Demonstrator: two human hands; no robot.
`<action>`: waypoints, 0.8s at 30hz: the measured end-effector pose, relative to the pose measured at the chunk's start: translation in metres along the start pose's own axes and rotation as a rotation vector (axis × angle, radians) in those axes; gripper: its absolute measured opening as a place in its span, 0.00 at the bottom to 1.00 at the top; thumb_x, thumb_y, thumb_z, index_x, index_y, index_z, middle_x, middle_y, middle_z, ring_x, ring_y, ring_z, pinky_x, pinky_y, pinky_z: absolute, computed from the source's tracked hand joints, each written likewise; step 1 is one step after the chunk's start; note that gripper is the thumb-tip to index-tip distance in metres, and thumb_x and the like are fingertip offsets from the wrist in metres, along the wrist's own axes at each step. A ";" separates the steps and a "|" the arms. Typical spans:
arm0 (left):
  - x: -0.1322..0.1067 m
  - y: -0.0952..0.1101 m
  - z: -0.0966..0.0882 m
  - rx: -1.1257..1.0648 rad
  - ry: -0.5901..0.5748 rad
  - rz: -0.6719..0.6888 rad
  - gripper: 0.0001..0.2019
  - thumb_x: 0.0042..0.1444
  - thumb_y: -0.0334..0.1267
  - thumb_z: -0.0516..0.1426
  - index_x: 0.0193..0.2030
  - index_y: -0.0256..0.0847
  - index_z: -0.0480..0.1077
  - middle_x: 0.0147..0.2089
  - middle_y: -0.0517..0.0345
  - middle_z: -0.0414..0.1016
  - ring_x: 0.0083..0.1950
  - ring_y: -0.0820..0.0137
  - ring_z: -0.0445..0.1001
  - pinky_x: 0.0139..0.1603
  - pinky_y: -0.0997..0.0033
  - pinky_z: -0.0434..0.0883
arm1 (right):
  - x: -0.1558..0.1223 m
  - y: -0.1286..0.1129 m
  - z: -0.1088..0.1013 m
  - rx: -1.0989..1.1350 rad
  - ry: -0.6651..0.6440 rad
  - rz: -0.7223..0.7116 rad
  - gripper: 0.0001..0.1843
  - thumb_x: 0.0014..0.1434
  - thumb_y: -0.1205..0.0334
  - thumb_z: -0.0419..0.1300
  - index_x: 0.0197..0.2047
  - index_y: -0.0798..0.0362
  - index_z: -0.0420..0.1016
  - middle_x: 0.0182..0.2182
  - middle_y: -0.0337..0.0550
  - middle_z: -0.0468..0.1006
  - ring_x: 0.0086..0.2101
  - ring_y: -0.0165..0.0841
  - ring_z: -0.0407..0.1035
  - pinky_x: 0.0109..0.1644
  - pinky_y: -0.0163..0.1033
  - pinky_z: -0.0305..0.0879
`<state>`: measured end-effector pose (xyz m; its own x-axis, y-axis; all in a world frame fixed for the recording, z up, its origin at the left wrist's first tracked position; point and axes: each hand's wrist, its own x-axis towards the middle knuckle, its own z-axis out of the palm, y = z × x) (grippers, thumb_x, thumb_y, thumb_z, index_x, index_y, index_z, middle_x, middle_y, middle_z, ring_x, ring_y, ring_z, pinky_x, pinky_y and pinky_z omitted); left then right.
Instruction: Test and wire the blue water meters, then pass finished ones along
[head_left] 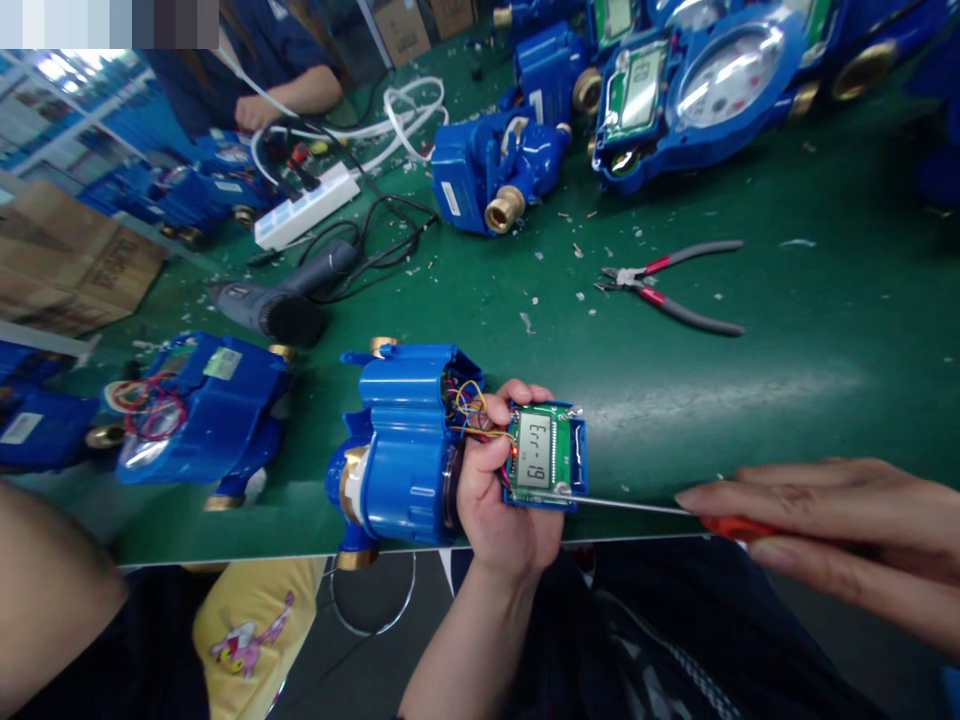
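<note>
My left hand (499,490) is closed around a small circuit board with an LCD (534,450) in a blue housing; the screen reads "Err-19" and a red light glows at its edge. Thin coloured wires (469,405) run from the board into a blue water meter (409,440) with brass fittings, lying on its side at the table's front edge. My right hand (832,540) grips a screwdriver (731,527) by its red handle. The screwdriver's thin metal shaft points left, its tip over the lower edge of the board; whether it touches I cannot tell.
Cutting pliers (667,285) lie spread on the green table (750,400). Another blue meter (202,410) with loose wires sits left, behind it a heat gun (289,295) and a white power strip (307,205). Several meters (697,100) stand at the back. A co-worker's arm (289,98) rests across the table.
</note>
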<state>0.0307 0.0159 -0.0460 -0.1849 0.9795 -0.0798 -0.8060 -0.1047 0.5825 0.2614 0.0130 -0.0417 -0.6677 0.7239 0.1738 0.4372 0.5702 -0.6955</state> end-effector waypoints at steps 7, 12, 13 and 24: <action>0.001 -0.003 -0.002 -0.016 -0.014 0.019 0.10 0.55 0.29 0.49 0.37 0.40 0.70 0.42 0.59 0.72 0.48 0.73 0.73 0.57 0.69 0.68 | 0.001 0.005 0.008 -0.169 0.361 0.244 0.20 0.65 0.54 0.53 0.60 0.37 0.64 0.49 0.37 0.76 0.43 0.33 0.73 0.45 0.37 0.73; 0.001 -0.002 0.000 -0.001 -0.002 0.029 0.09 0.54 0.29 0.49 0.36 0.41 0.70 0.41 0.59 0.72 0.48 0.73 0.74 0.57 0.69 0.69 | 0.028 0.013 0.016 -0.648 0.256 0.172 0.21 0.64 0.59 0.51 0.58 0.56 0.68 0.46 0.53 0.72 0.43 0.47 0.66 0.43 0.53 0.65; 0.000 -0.002 0.001 0.001 0.004 0.027 0.09 0.54 0.29 0.49 0.36 0.41 0.70 0.41 0.60 0.72 0.47 0.73 0.73 0.57 0.70 0.69 | 0.033 0.010 0.015 -0.690 0.269 0.144 0.19 0.63 0.61 0.53 0.55 0.56 0.71 0.46 0.54 0.71 0.44 0.50 0.64 0.43 0.55 0.63; 0.000 0.002 0.008 0.126 0.182 -0.075 0.05 0.50 0.34 0.51 0.33 0.45 0.67 0.39 0.60 0.69 0.46 0.70 0.72 0.54 0.68 0.69 | 0.105 -0.057 0.030 0.031 0.159 -0.322 0.17 0.64 0.66 0.49 0.26 0.49 0.71 0.28 0.37 0.70 0.34 0.32 0.61 0.44 0.42 0.60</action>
<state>0.0335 0.0168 -0.0385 -0.2345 0.9355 -0.2643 -0.7466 0.0008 0.6653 0.1484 0.0446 -0.0053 -0.6645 0.5623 0.4921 0.1997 0.7683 -0.6082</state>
